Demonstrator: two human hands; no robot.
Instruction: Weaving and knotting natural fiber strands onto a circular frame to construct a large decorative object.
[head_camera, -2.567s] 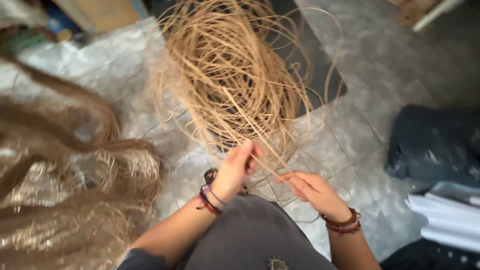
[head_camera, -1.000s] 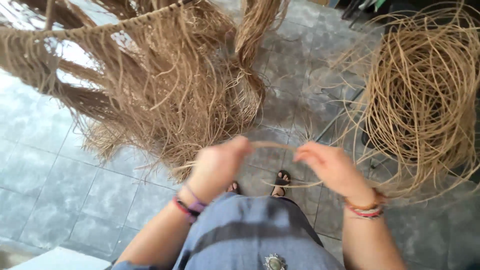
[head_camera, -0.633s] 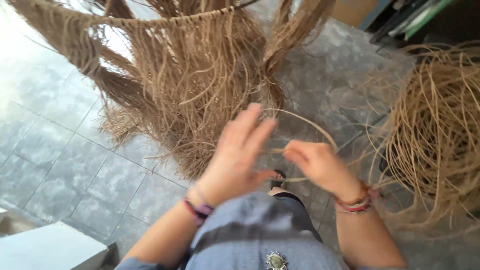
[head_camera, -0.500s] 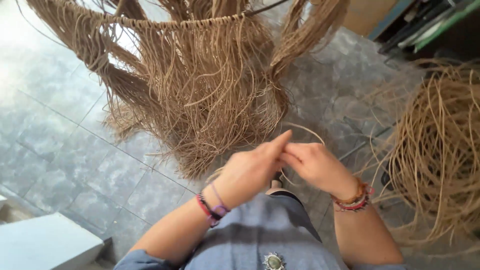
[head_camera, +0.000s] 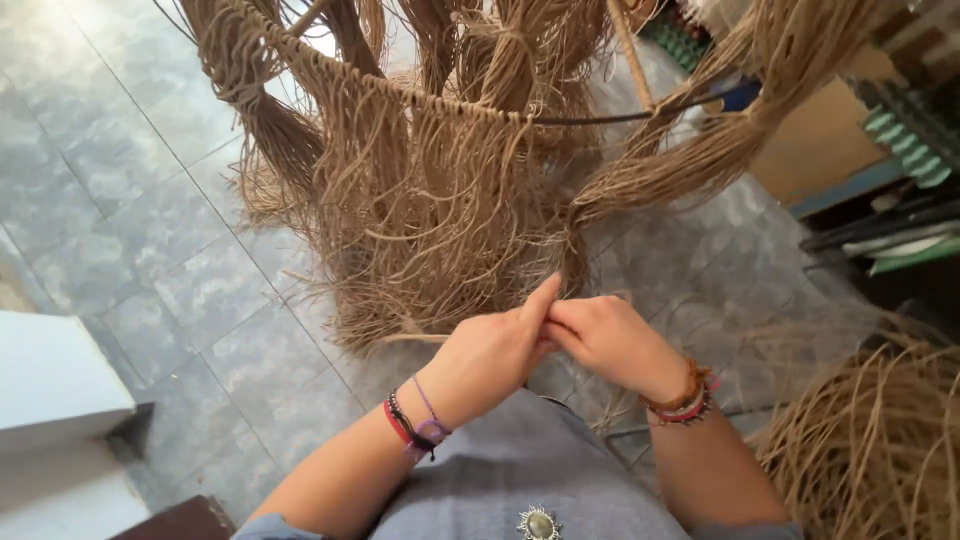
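Premises present as a small craft workshop for fibre weaving; a hanging fringe of tan fibre strands (head_camera: 420, 190) knotted along a dark hoop (head_camera: 600, 118) occupies twelve o'clock; a loose coil of raw cane (head_camera: 880, 450) lies at four o'clock; grey tiled floor (head_camera: 120, 180); cardboard box (head_camera: 815, 140) and stacked stock at two o'clock.

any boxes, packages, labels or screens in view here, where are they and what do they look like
Cardboard box: upper right, behind the hanging fibre strands; flat tan face, blue strip along its lower edge.
Green ridged packs: far right edge, stacked, pale green; too blurred to tell more.
No labels, signs or screens show.
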